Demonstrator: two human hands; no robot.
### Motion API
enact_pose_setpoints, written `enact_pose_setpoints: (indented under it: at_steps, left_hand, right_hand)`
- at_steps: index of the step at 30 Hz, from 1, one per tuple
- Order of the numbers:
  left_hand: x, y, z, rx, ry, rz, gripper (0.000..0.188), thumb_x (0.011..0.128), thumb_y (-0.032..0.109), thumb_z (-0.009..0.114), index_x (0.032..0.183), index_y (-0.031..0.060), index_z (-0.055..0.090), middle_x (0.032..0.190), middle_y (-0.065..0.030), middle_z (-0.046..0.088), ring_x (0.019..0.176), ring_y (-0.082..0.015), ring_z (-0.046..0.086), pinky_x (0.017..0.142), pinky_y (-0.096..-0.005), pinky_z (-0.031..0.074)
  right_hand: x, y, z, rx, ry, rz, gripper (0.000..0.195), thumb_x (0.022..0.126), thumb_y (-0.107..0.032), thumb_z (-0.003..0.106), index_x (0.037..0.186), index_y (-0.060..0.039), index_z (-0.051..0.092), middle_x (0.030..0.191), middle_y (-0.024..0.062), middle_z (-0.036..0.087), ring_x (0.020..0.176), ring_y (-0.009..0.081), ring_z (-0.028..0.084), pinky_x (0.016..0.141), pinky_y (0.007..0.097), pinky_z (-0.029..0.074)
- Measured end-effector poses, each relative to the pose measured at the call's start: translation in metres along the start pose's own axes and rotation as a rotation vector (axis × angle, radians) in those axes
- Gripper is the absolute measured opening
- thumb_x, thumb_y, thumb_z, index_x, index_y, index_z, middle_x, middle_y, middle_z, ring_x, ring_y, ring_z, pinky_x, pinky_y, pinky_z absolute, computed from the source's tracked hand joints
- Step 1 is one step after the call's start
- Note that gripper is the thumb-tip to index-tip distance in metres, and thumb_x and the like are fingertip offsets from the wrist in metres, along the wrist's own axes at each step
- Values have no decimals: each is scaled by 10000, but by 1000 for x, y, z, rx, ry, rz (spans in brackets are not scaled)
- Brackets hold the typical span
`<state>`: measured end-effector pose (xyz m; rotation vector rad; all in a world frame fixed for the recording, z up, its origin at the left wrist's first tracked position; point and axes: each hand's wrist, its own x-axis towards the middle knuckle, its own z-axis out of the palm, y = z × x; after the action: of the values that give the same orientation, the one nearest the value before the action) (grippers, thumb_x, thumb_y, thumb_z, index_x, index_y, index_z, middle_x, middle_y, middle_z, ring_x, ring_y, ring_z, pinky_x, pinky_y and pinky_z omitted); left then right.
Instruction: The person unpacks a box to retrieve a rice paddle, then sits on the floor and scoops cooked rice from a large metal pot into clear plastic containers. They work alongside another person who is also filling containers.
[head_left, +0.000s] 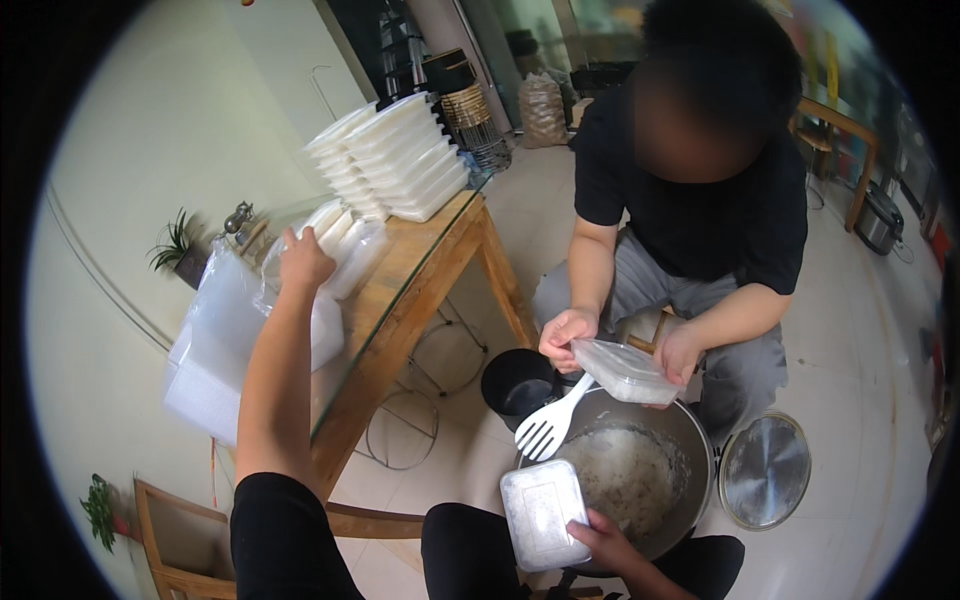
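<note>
My left hand (306, 259) reaches out over the wooden table (420, 266), at an open plastic bag (360, 251) of pale containers or lids; whether its fingers grip one I cannot tell. In my right hand (604, 541) is a lidded clear plastic container (545, 516) with white contents, held at the left rim of a large metal pot (701, 480). Cooked rice (619, 472) lies in the pot. Across from me a co-worker holds another rice-filled plastic container (626, 371) in both hands. A white slotted spatula (551, 427) slants over the pot's rim, beneath that container.
Stacked filled containers (405, 157) stand at the table's far end. Bags of clear plastic containers (217, 337) fill its left side. A black bucket (519, 384) and a round metal lid (765, 470) flank the pot. Wooden chair (184, 525) at lower left; metal-legged stools under the table.
</note>
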<state>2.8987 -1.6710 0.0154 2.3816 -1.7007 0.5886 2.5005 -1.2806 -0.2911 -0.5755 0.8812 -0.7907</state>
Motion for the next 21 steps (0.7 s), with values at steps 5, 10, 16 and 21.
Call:
enact_pose_setpoints:
  at_steps: [5, 10, 16, 21]
  left_hand:
    - [0, -1, -35, -77, -169, 152, 446, 732, 261, 724, 1089, -3, 696, 1188, -226, 684, 971, -406, 686, 905, -464, 544]
    - [-34, 16, -91, -90, -520, 162, 554, 684, 391, 803, 1026, -41, 741, 1030, -213, 736, 942, -345, 708, 865, -403, 554]
    - [-81, -17, -94, -132, -459, 169, 615, 686, 460, 819, 1064, -18, 739, 1088, -213, 725, 1004, -336, 689, 908, -406, 532]
    - [-187, 11, -104, -461, -139, 45, 603, 783, 452, 758, 1159, -16, 695, 1164, -244, 689, 1114, -355, 656, 966, -407, 515]
  right_hand:
    - [-4, -18, 21, 3, -21, 39, 428, 984, -253, 629, 1292, 34, 552, 1118, 100, 662, 979, 171, 638, 848, 325, 531]
    - [3, -27, 32, -67, -16, -61, 392, 992, -221, 608, 1284, 37, 562, 1103, 97, 675, 979, 167, 647, 847, 318, 536]
    - [25, -58, 80, 134, -92, -264, 393, 1005, -188, 569, 1324, 40, 548, 1150, 98, 676, 1011, 186, 661, 890, 323, 527]
    - [39, -113, 110, 139, -72, -481, 357, 1012, -201, 548, 1286, 27, 558, 1085, 91, 680, 920, 165, 674, 747, 297, 552]
